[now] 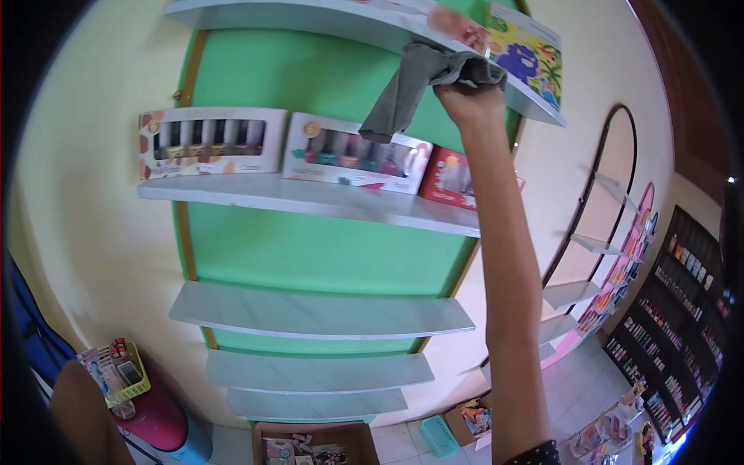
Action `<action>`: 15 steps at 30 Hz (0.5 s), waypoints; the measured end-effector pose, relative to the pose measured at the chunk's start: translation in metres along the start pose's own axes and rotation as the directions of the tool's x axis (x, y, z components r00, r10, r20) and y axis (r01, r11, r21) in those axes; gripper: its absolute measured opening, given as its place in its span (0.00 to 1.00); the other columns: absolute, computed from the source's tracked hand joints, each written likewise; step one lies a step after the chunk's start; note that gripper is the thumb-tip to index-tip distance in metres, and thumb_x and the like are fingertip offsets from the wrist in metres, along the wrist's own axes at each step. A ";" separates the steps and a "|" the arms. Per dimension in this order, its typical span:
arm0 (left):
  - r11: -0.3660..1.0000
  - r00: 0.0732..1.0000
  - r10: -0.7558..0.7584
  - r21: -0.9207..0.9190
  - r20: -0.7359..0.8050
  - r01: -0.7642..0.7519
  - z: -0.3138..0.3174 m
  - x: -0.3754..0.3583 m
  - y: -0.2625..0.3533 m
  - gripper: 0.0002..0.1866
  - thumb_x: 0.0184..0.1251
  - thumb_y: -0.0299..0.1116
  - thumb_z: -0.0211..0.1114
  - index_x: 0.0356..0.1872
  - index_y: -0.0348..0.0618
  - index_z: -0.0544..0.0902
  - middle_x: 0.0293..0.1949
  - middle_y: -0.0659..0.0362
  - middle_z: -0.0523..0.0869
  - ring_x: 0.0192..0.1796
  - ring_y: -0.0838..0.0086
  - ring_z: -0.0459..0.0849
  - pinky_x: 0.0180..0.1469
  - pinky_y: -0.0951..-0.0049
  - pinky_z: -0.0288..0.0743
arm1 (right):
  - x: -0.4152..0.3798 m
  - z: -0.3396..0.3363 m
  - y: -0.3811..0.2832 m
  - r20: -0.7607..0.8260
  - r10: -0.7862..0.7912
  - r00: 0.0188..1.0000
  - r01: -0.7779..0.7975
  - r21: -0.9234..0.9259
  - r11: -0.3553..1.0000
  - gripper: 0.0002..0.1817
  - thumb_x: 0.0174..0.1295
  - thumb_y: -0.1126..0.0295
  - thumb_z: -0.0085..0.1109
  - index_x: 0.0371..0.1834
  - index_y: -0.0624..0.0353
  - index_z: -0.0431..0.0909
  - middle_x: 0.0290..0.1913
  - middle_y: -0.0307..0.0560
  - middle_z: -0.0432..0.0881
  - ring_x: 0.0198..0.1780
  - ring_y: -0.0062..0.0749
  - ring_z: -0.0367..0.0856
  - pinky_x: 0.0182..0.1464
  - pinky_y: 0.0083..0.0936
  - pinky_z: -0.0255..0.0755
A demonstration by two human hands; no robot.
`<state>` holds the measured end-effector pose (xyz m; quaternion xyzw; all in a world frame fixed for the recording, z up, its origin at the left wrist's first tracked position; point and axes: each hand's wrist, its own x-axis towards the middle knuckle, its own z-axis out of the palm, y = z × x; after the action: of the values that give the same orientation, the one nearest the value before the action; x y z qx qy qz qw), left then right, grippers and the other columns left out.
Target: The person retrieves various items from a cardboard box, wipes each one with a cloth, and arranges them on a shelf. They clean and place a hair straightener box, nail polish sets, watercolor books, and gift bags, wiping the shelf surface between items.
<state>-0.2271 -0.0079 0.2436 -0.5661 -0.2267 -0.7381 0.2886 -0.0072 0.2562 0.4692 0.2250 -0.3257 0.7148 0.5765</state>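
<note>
A grey cloth (415, 81) is gripped in my right hand (471, 101), raised against the underside and front edge of the top shelf (341, 23); part of the cloth hangs down to the left. Just below it, nail polish boxes stand on the second shelf (310, 199): a white box (213, 167) at the left, another white box (356, 177) in the middle and a red box (446, 177) partly behind my forearm. At the lower left edge part of a bare limb (81, 411) shows, but no fingers of my left hand are visible.
A colourful box (531, 58) stands at the top shelf's right end. Lower shelves (322, 310) hang on the green panel. Beneath are a cardboard box (364, 438) and a teal basket (439, 436). A yellow basket (139, 372) sits lower left; a dark product rack (643, 310) stands right.
</note>
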 end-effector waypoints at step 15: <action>0.270 0.492 -0.845 0.626 -0.211 0.732 -0.120 -0.328 0.025 0.16 0.53 0.32 0.56 0.43 0.37 0.73 0.40 0.53 0.78 0.42 0.68 0.76 0.45 0.70 0.68 | 0.009 -0.060 -0.215 -0.311 -0.191 0.931 0.154 -0.141 0.978 0.12 0.56 0.67 0.38 0.33 0.64 0.68 0.41 0.55 0.71 0.46 0.42 0.69 0.51 0.43 0.64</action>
<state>-0.2313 -0.0500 -0.1038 -0.2979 -0.7382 -0.6042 0.0373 0.2027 0.3321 0.4789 0.0994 -0.2463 0.6686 0.6945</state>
